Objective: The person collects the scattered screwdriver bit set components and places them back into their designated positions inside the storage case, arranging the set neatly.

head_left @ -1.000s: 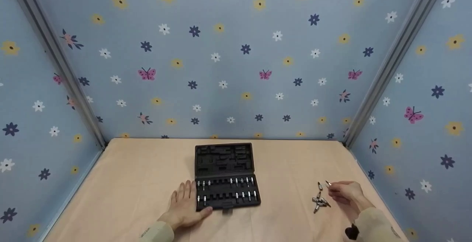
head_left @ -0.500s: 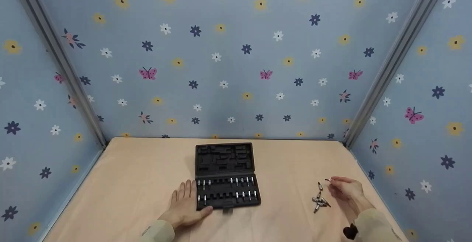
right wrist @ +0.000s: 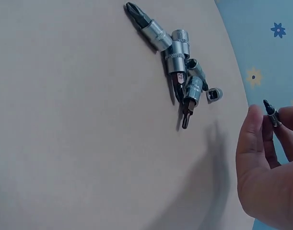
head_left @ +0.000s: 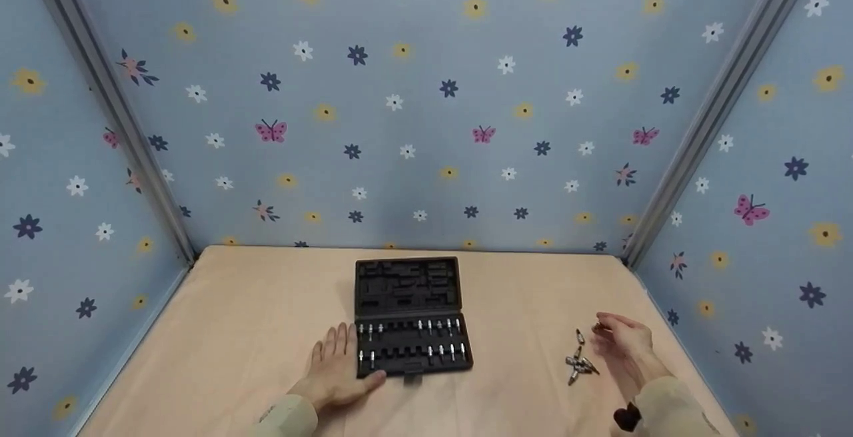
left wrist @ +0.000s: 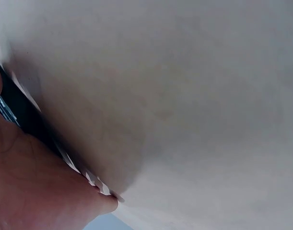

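My left hand lies flat with straight fingers along the left side of an open black case; its thumb touches the front corner. Upright chrome bit sockets fill part of the case's two rows. To the right, my right hand pinches one bit socket between thumb and fingers, above the cloth. Seen from the right wrist, its dark tip points up; the head view shows little of it. Several loose bit sockets lie in a small heap beside that hand.
A pale cloth covers the table. Blue flowered panels stand at the back and both sides, with grey metal posts at the corners. The case's lid, with moulded recesses, lies folded back behind it.
My right hand has risen slightly and turned the bit socket, whose tip stuck out to the left before and is now mostly hidden by the fingers. My left hand stays by the case.
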Demonstrator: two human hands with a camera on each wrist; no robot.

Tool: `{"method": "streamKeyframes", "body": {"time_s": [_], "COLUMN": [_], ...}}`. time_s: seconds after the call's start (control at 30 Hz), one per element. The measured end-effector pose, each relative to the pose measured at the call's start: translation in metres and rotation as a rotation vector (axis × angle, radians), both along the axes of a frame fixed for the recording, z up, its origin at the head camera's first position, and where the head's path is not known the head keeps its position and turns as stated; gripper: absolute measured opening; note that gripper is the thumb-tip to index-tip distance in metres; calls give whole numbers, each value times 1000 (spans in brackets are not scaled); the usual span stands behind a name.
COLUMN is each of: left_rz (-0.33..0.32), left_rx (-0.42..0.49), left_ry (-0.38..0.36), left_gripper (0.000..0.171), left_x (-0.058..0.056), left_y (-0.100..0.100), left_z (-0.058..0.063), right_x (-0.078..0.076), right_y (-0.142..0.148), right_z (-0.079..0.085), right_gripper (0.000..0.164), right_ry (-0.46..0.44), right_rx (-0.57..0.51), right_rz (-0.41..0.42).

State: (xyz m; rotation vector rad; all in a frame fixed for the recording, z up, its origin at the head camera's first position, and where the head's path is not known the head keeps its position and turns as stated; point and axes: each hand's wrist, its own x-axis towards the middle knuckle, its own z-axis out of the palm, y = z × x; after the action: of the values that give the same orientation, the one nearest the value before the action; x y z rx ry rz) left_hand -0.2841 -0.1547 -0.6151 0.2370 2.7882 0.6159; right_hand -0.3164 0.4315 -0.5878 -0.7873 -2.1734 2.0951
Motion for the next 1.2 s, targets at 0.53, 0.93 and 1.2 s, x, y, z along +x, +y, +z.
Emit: {"method": "streamKeyframes", "body": {"time_s": [0.53,0.93,1.2], "left_rz": [-7,-7,3], "left_rx": [-1,7,13], "left_ry": [5,18,-4], "left_gripper": [130,130,130], "left_x": [0,2,1], "left_y": [0,1,-1], "left_z": [1,2,1], "right_x": [-6,-14,-21], "right_y": [-19,-51,-77], "right_z": [10,22,24], "right_gripper": [56,52,58], "right_ry": [-29,-45,-37], "right_rx": [-162,-216,-125], "right_rz": [118,184,276]}}
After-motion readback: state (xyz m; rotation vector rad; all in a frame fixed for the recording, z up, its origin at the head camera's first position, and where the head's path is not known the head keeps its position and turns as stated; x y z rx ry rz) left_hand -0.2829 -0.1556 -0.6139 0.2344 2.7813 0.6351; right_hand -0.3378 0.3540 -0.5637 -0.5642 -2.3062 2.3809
